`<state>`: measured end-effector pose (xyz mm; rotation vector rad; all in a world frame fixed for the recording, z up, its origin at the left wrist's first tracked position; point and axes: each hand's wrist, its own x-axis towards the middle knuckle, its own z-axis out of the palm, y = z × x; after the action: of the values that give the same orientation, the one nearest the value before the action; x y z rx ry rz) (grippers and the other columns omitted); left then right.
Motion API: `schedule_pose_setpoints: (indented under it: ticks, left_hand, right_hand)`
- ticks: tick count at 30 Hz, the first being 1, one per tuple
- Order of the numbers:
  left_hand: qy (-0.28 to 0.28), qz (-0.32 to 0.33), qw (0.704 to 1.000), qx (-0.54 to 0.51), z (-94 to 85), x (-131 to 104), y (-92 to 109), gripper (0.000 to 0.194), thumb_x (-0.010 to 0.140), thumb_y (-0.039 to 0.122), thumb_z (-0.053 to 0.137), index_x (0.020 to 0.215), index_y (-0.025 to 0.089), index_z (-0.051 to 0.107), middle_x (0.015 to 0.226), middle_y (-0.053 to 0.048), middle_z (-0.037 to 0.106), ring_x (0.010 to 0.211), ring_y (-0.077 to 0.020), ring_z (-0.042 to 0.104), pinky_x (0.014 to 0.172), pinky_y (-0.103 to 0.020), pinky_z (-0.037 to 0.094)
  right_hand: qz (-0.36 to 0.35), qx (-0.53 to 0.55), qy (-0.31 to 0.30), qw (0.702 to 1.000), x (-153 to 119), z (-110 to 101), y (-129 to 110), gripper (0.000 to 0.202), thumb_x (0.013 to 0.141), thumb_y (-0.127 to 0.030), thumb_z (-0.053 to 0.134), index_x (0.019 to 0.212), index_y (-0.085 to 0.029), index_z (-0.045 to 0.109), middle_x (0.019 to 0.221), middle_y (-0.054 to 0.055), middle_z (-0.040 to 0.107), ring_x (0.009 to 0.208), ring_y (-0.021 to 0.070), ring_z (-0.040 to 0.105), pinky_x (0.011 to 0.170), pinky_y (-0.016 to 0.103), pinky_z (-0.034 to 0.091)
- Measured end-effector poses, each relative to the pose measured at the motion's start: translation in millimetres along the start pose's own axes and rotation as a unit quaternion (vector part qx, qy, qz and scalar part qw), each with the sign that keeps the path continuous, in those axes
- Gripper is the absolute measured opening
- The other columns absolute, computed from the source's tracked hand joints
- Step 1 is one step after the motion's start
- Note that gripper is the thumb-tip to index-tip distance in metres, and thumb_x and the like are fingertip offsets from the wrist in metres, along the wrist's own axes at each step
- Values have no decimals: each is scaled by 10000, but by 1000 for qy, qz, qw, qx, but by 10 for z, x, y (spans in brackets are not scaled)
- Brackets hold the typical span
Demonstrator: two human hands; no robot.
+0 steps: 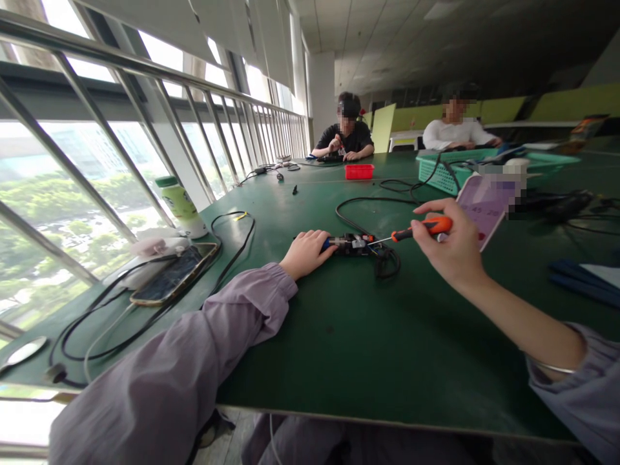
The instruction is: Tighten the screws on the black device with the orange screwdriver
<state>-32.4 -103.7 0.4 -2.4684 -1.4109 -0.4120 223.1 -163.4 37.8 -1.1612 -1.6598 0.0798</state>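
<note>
Left hand (310,253) is gripping an opened black-and-blue device (357,245), fingers curled over its left end, device lying on the green desk (363,349), back from the near edge. Right hand (450,244) is holding an orange screwdriver (438,225), fingers pinched narrow on the handle, tip pointing at the device's right end, contact unclear. Phone (169,279) is lying by the desk's left edge.

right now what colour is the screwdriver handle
The handle is orange and black; the head view shows it best.
</note>
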Motion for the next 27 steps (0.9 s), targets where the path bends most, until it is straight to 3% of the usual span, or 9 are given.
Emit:
schedule_pose_setpoints:
  ticks: [3,7,13,18,24,27]
  left_hand:
    - [0,2,1000,0,-3,-3,4,382,928,458,335,1087,169,527,1037,-79,622,970,-222,569,852,-355,407]
    - [1,3,1000,5,-8,-1,12,381,929,457,334,1084,169,529,1034,-75,625,962,-223,572,846,-354,411]
    - [2,4,1000,5,-7,-1,12,383,929,455,333,1083,164,530,1033,-77,625,953,-220,574,848,-353,412]
    - [3,4,1000,7,-1,3,7,382,929,457,334,1082,167,529,1037,-75,623,958,-218,572,849,-347,410]
    - [3,6,1000,10,4,3,2,388,929,459,326,1082,164,527,1036,-76,622,956,-221,573,845,-351,413]
    - [6,7,1000,8,8,2,0,386,930,456,321,1083,167,526,1036,-78,619,959,-220,571,846,-353,413]
  right_hand:
    - [-34,18,44,998,13,25,53,187,755,-315,581,914,-243,513,775,24,582,694,203,586,630,337,468]
    - [-100,63,75,990,22,68,127,364,699,-200,621,1034,-229,484,830,23,567,724,191,587,682,339,480]
    - [-66,51,44,996,-1,58,85,208,734,-251,630,919,-243,535,645,-23,533,557,152,532,524,290,448]
    - [-105,81,62,989,0,72,84,376,695,-167,630,1036,-243,492,794,12,578,714,188,588,680,341,486]
    - [-75,50,44,995,-6,58,76,168,743,-248,618,892,-243,539,620,-29,523,548,154,536,550,304,453]
    - [-106,73,64,990,-3,67,78,330,708,-184,624,1009,-244,504,774,6,583,699,185,595,667,335,489]
